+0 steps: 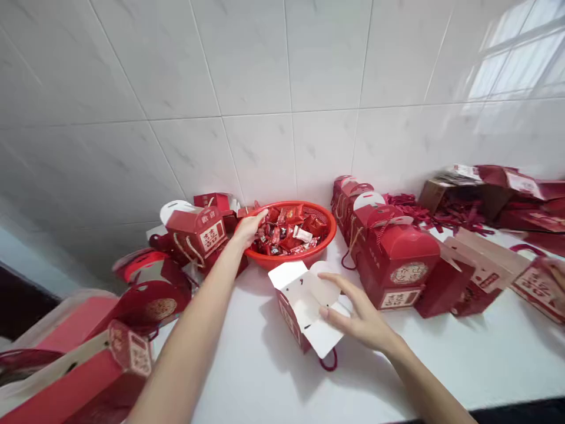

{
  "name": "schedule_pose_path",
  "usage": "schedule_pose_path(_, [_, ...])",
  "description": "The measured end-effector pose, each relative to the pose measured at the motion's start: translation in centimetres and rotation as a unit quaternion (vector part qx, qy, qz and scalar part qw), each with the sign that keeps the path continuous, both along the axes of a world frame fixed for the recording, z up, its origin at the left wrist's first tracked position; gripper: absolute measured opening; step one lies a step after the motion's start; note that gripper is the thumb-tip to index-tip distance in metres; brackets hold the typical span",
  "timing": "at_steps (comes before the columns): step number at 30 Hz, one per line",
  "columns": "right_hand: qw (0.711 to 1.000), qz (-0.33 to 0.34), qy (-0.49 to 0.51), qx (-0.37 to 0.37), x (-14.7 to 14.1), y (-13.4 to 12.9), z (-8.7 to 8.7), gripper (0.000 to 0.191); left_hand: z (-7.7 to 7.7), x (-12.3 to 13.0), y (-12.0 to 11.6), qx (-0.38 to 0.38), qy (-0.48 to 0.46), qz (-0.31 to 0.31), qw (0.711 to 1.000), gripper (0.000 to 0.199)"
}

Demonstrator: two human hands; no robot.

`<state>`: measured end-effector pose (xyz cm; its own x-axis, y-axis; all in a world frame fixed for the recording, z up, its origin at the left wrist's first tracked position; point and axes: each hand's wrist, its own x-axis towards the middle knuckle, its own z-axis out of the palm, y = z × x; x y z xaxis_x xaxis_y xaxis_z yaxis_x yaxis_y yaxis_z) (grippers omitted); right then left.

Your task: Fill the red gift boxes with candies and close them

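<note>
My left hand [251, 228] is closed over the left rim of a red plastic basket [329, 238], its fingertips beside wrapped candies [293, 227]; part of the fingers is hidden. In front of the basket stands a small red gift box [289, 312] with its white flaps spread and its top open. My right hand [353, 312] holds this box by its right side, thumb and fingers apart on the white flaps. What I can see of the box's inside is bare white card. A dark red cord loop [329, 360] hangs from its near side.
Closed red gift boxes [392, 259] stand in a row at the right, with opened cartons [477, 265] beyond. More red boxes [200, 232] crowd the left. Red shredded filler [406, 206] lies behind. Another person's hand [558, 277] touches a box at the right edge. A tiled wall [265, 147] bounds the white table.
</note>
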<state>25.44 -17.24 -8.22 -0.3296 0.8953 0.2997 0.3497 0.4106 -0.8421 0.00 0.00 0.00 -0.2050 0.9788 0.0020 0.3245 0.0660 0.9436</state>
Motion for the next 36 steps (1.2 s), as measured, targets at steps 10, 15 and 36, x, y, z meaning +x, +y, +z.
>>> schedule_pose_path(10, [1.0, 0.002, -0.005, 0.001, -0.2, -0.2, 0.3, 0.051, -0.3, -1.0, 0.9, -0.085, 0.165, -0.018, 0.983, 0.019])
schedule_pose_path(15, [1.0, -0.001, -0.006, -0.006, -0.2, -0.1, 0.2, 0.052, -0.8, -1.1, 1.3, -0.121, 0.234, -0.039, 0.964, 0.031])
schedule_pose_path(36, [1.0, 0.001, -0.02, -0.011, -0.1, -0.2, 0.0, 0.053, -1.9, -1.5, 1.7, -0.089, 0.307, -0.099, 0.942, 0.013])
